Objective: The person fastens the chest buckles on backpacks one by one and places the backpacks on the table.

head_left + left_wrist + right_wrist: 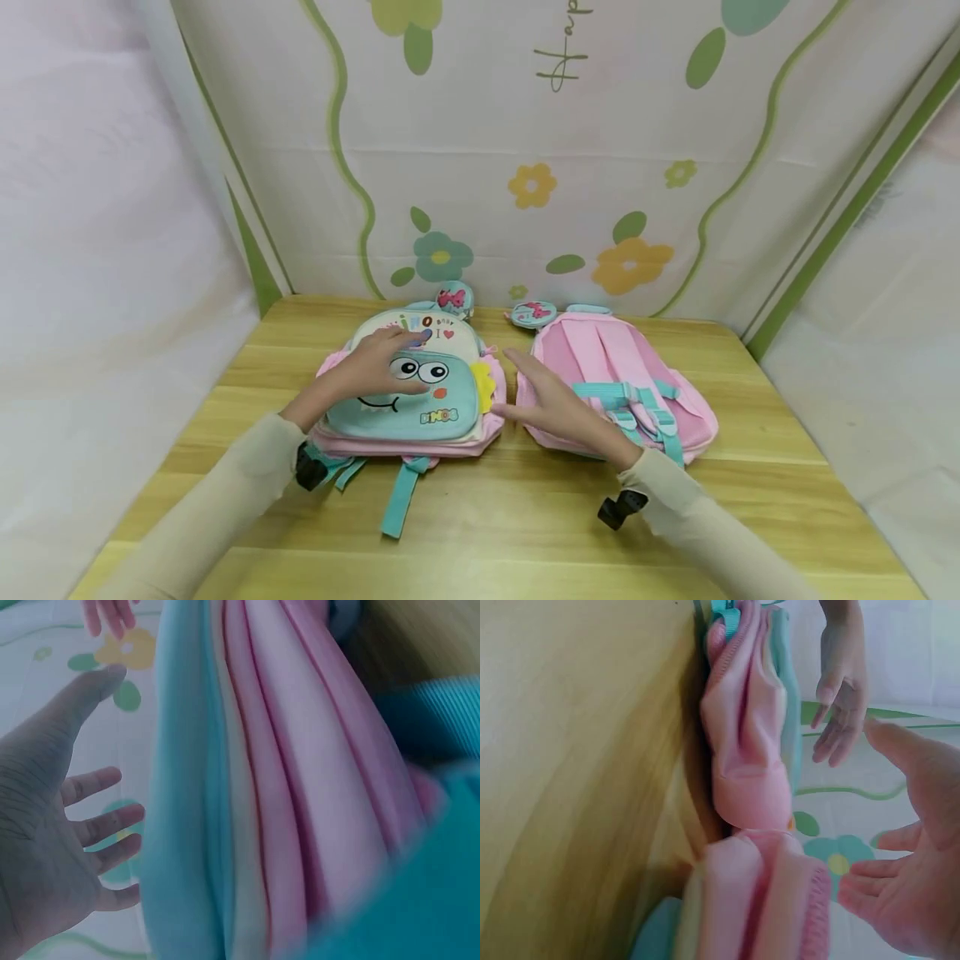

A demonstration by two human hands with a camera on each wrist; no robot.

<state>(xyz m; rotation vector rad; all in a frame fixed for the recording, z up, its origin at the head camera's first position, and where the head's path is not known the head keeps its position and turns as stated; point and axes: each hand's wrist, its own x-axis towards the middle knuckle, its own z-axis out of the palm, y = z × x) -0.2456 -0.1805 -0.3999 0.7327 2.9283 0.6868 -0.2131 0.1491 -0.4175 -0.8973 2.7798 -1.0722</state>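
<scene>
A child's backpack (405, 421) with a teal dinosaur face lies front up at the left of the table. Above its face hovers my left hand (367, 367), fingers spread and relaxed, holding nothing. To the right, a second pink backpack (600, 350) lies with its straps upward. My right hand (558, 408) is over this bag's left side, thumb and fingers apart and nothing between them. The left wrist view has the left hand (45, 832) beside the bag's layered side (247, 787). In the right wrist view, the right hand (922, 855) appears at the right.
Both bags rest on a wood-grain table (487, 533). A round charm (455, 297) sits by the left bag's top, another charm (534, 313) by the right one's. A teal strap (401, 500) trails toward the front. Behind stands a flower-printed cloth (480, 167).
</scene>
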